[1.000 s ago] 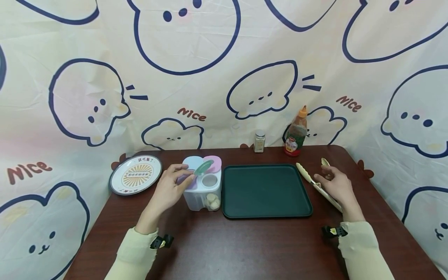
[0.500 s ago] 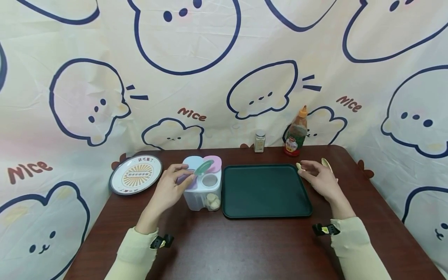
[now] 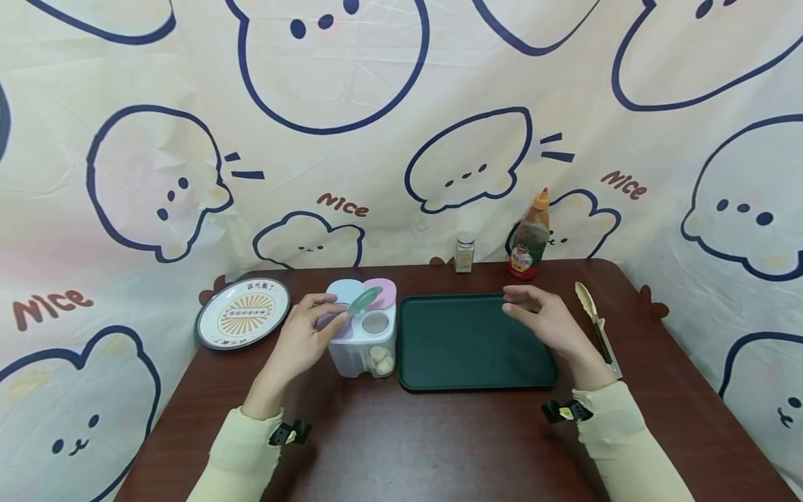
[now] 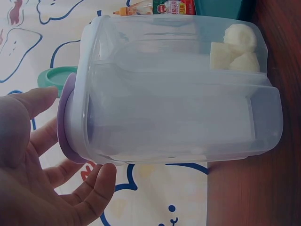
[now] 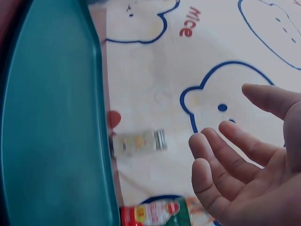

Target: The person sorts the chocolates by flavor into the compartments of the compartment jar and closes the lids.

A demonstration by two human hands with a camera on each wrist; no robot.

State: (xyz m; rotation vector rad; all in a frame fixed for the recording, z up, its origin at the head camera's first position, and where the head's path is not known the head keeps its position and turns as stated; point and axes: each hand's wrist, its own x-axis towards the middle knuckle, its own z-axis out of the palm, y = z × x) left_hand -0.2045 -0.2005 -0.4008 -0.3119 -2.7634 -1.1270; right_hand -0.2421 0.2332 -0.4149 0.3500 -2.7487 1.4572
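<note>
My left hand (image 3: 307, 333) pinches the edge of a raised green lid (image 3: 364, 300) between thumb and fingertips. This lid belongs to a clear seasoning box (image 3: 351, 359) with blue, pink and lavender lids. Below the green lid a round opening (image 3: 376, 323) shows. Pale chunks (image 4: 241, 47) lie at the bottom of one compartment, while the compartment nearest the camera in the left wrist view looks bare. Over the right part of a dark green tray (image 3: 464, 373) hovers my right hand (image 3: 548, 322), fingers loosely bent, nothing in them; the right wrist view shows its spread fingers.
Right of the tray lies a long utensil (image 3: 586, 300) with a gold-coloured rounded end, partly hidden by the right arm. A small glass shaker (image 3: 464, 254) and a sauce bottle (image 3: 530, 240) stand behind the tray. A white patterned plate (image 3: 241, 335) lies left.
My right hand has moved left from the utensil at the table's right side to above the tray, uncovering the gold-coloured end. The left hand and green lid stay where they were.
</note>
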